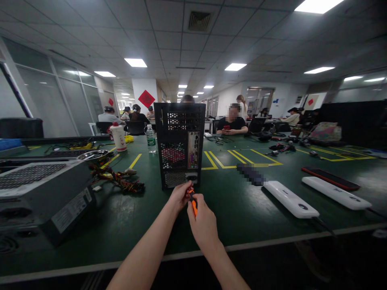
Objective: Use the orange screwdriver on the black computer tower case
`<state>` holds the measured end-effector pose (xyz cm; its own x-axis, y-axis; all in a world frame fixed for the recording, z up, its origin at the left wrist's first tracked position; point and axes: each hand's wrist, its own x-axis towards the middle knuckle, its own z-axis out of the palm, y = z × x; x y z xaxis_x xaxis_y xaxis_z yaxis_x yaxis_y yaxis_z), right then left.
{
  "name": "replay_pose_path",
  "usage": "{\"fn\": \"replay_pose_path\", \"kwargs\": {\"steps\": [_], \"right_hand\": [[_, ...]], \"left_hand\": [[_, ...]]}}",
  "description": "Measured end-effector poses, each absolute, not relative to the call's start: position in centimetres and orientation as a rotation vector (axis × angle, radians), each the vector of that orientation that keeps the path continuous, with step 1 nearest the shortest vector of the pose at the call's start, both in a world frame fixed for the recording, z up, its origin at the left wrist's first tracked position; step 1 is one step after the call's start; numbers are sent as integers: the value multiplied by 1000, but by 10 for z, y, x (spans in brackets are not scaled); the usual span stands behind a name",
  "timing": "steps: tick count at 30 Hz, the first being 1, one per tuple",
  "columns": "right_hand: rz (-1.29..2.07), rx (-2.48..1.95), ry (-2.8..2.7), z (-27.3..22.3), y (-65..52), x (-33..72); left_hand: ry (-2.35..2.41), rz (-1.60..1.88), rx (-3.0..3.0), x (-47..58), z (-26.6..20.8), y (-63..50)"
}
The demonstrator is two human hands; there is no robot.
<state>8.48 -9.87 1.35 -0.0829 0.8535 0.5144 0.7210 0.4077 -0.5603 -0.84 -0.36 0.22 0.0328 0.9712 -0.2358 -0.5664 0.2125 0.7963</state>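
Note:
A black computer case [180,139] stands upright on the green table, its rear panel with ports and perforated vents facing me. Low in front of that panel, my right hand [203,221] grips the orange and black handle of a screwdriver [192,203], which points up toward the case's bottom edge. My left hand [181,196] is closed in a pinch at the screwdriver's front end, by the power supply section [178,179]. Whatever lies between the left fingertips is too small to make out, and the screwdriver's tip is hidden.
Loose power supplies [45,197], a bundle of cables [121,179] and a metal bowl [93,155] lie on the left. A water bottle [150,139] and a white flask [118,137] stand behind. White devices [290,198] lie on the right. Across the table sits a person [232,123] holding a phone.

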Motion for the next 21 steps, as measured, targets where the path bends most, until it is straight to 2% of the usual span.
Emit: {"fn": "replay_pose_path", "kwargs": {"steps": [7,14,21], "right_hand": [[237,-1372,-1813,12,-99,87],[110,-1286,-1872,8,-97,83],[255,-1360,-1788,13,-98,88]], "left_hand": [[863,1188,612,-12,3,-4],[907,1171,603,-13,3,-2],[857,1150,585,-12,1,-3]]}}
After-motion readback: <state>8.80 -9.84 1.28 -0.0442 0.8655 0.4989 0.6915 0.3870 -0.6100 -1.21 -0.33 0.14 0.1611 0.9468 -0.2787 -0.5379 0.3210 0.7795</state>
